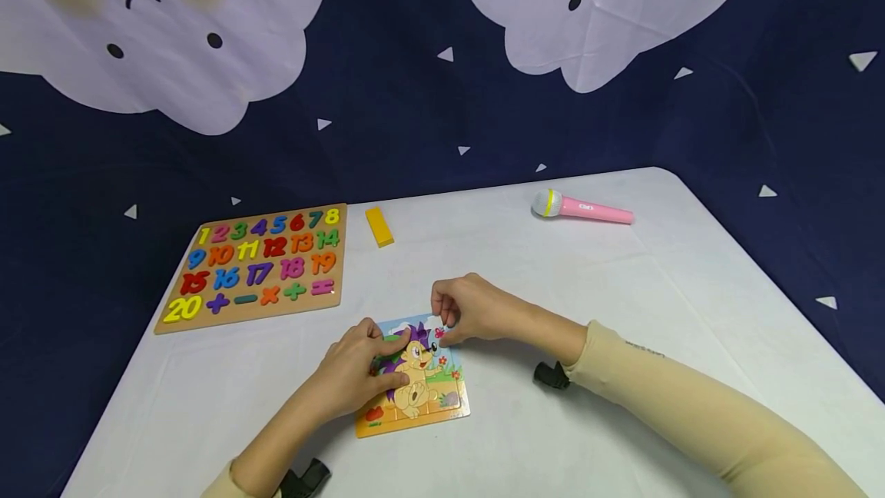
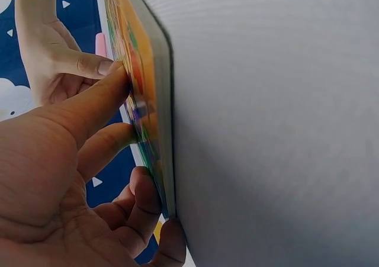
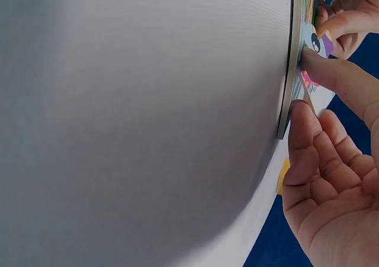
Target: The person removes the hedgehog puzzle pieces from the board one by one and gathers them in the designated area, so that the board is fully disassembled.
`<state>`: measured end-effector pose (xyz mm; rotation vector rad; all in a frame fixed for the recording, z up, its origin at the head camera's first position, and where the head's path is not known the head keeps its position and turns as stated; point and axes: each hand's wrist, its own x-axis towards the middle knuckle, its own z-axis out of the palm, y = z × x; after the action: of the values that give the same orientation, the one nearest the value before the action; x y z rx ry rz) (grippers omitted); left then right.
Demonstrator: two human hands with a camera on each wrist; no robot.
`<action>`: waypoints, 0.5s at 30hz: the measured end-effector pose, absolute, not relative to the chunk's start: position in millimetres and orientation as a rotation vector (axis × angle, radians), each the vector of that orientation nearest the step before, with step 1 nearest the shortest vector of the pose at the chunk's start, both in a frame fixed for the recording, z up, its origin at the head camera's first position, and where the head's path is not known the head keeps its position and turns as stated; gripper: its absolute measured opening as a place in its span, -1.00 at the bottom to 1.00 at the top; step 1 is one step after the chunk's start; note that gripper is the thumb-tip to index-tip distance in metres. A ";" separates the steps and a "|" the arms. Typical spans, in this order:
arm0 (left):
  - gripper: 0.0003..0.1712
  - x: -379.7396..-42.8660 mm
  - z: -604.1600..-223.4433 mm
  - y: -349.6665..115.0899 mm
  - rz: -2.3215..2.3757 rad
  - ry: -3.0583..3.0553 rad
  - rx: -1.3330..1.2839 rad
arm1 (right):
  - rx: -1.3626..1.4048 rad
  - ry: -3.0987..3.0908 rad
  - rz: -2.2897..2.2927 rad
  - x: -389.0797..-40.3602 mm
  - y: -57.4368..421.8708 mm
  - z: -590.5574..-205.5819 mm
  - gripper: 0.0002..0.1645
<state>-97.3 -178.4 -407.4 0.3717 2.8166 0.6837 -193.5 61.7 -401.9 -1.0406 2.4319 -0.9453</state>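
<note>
A jigsaw puzzle (image 1: 415, 411) with a cartoon hedgehog picture lies flat on the table. My left hand (image 1: 354, 371) rests on its left side, thumb and index finger pressing the picture; the left wrist view shows the other fingers along the board's edge (image 2: 165, 125). At the puzzle's top right corner, my right hand (image 1: 480, 307) pinches a puzzle piece (image 3: 310, 80) between thumb and fingers. That piece bears an eye and a pink butterfly, and sits tilted, one edge raised off the board. Part of the picture is hidden under the left fingers.
A wooden number board (image 1: 259, 313) with colourful numerals lies at the table's left. Behind the puzzle is a yellow block (image 1: 379, 227). Toward the back right lies a pink toy microphone (image 1: 588, 209). A dark blue cloth with clouds (image 1: 401, 98) hangs beyond the white table (image 1: 622, 290).
</note>
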 end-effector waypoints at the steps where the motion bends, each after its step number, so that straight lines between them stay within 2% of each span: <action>1: -0.27 -97.3 -407.4 -178.3 0.685 2.816 0.370 | -1.041 2.427 -0.952 -193.8 62.0 -402.1 -0.55; 11: -0.27 -97.8 -408.1 -178.9 0.683 2.817 0.369 | -1.074 2.399 -0.963 -196.6 62.3 -404.7 -0.48; 15: -0.27 -97.9 -408.5 -178.6 0.684 2.812 0.362 | -1.077 2.388 -0.936 -196.8 62.2 -406.6 -0.51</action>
<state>-97.9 -178.6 -408.5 0.3623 2.8117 0.6845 -196.8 62.2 -406.6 -1.0766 2.3878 -0.9363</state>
